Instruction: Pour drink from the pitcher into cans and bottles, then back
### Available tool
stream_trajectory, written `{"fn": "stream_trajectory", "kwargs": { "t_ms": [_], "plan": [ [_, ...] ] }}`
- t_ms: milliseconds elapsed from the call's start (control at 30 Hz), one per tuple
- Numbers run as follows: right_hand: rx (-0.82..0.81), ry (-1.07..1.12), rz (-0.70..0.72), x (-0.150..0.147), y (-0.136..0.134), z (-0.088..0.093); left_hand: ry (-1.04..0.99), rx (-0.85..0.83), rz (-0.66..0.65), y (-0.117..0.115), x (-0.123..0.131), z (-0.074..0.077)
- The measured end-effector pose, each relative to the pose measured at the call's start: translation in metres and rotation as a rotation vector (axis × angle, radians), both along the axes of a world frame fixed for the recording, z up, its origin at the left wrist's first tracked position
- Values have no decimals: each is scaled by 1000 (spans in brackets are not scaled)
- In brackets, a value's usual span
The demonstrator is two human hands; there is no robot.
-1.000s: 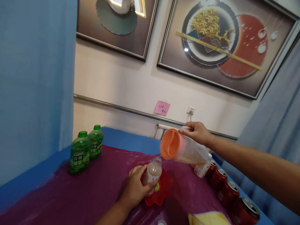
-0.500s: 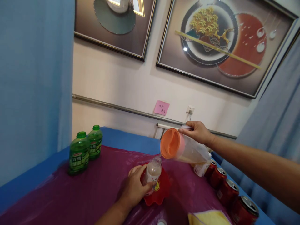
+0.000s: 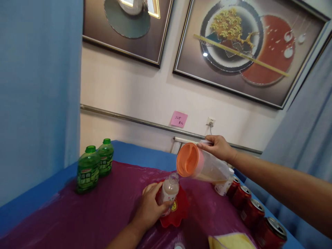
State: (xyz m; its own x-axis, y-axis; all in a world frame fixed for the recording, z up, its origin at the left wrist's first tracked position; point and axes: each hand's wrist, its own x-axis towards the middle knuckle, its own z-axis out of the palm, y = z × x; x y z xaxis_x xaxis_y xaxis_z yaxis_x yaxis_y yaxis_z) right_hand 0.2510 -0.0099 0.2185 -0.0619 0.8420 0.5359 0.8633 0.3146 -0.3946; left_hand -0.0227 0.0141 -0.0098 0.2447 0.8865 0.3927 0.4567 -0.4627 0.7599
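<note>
My left hand [image 3: 151, 205] is wrapped round a small clear bottle [image 3: 169, 190] with a printed label and no cap. The bottle stands upright on a red scalloped plate [image 3: 178, 216]. My right hand [image 3: 216, 148] grips the handle of a translucent pitcher [image 3: 211, 167] with an orange lid [image 3: 187, 159]. The pitcher is tipped to the left, its lid just above and beside the bottle's mouth. Some pale brownish liquid lies along the pitcher's lower side. Whether liquid is flowing out at the lid is too faint to tell.
Two green bottles [image 3: 88, 171] without caps stand at the left. Several red cans [image 3: 252, 211] line the right edge, near a white labelled container [image 3: 223, 186]. A folded yellow cloth [image 3: 232, 241] lies in front. Purple sheeting [image 3: 111, 207] covers the blue table [image 3: 145, 155].
The pitcher's lid end has shifted very slightly left and down with my right hand. My left hand and the bottle have stayed in place.
</note>
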Motion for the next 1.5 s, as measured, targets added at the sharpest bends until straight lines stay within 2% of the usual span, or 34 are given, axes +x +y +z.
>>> {"fn": "stream_trajectory", "kwargs": {
  "t_ms": [1500],
  "plan": [
    [-11, -16, 2, -4, -2, 6, 4, 55, 5, 0, 0, -2]
  ]
}}
